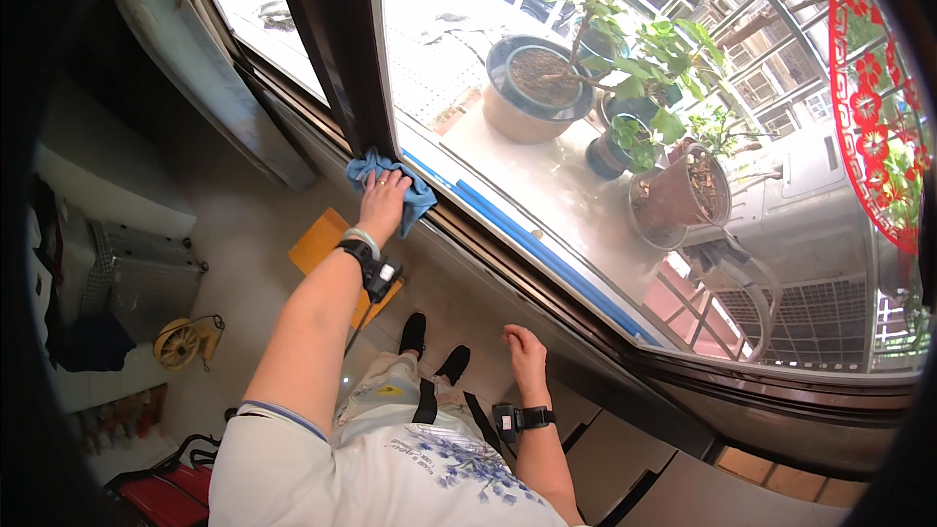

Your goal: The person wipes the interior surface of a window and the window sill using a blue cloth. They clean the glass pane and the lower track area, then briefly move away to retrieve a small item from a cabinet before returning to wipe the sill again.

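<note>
My left hand [386, 197] lies on a blue cloth [419, 197], pressing it onto the dark window sill track [468, 234] at the foot of the brown window frame post [344, 51]. The cloth is bunched around the fingers and hangs a little over the inner edge. My right hand [525, 351] hangs below the sill with its fingers loosely curled; nothing shows in it. Both wrists wear black strapped devices. Behind the glass, blue strips [542, 249] run along the outer side of the track.
Outside stand a large plant pot [538, 88], smaller pots and a clear plastic bucket [681, 194]. A curtain [198, 73] hangs at the left. An orange-yellow board [322, 241] lies low beneath my left arm. A silver suitcase [150, 278] and a yellow reel [179, 344] are further left.
</note>
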Available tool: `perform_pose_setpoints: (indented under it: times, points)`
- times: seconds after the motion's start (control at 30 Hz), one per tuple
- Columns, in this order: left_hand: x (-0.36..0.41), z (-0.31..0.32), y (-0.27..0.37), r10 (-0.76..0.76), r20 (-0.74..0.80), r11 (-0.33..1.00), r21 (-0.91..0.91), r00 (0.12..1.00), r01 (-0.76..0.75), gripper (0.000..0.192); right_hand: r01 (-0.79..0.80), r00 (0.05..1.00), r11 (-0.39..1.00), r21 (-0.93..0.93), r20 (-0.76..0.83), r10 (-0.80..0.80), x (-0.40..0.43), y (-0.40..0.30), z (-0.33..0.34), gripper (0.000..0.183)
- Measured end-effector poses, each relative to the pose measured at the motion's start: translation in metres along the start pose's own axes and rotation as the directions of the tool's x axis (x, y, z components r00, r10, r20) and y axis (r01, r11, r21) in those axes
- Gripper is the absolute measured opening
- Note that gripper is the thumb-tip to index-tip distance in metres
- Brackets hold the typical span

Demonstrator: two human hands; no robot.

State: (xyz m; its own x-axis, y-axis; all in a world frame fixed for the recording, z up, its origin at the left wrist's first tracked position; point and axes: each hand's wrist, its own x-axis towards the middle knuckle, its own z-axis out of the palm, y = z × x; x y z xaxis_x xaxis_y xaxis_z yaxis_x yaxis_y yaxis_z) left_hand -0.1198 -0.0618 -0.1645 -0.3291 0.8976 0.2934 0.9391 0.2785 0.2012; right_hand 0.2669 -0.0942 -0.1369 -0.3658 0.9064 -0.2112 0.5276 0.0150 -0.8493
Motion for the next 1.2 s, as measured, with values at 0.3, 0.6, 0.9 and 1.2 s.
perform_pose_setpoints:
  times: [0.3,0.6,0.9,1.2]
  points:
    - [-0.048,0.002,0.129,0.182,0.291,0.983,-0.057,0.939,-0.173,0.036,0.021,1.0,1.0,-0.003,0.012,-0.021,0.018,-0.031,0.026,0.017]
    - [-0.016,-0.006,0.037,0.195,0.075,0.979,-0.067,0.978,-0.19,0.03,0.014,1.0,1.0,-0.024,-0.021,-0.014,0.025,-0.045,0.027,0.018]
    - [-0.02,-0.013,0.109,0.119,0.048,0.859,-0.506,0.992,-0.078,0.028,-0.003,0.996,0.987,0.159,-0.084,0.017,0.027,-0.054,0.043,0.049]
    - [-0.055,0.001,0.226,0.453,0.608,-0.054,-0.712,0.652,0.701,0.043,-0.162,0.877,0.982,-0.1,-0.47,0.097,0.035,-0.026,0.026,0.079]
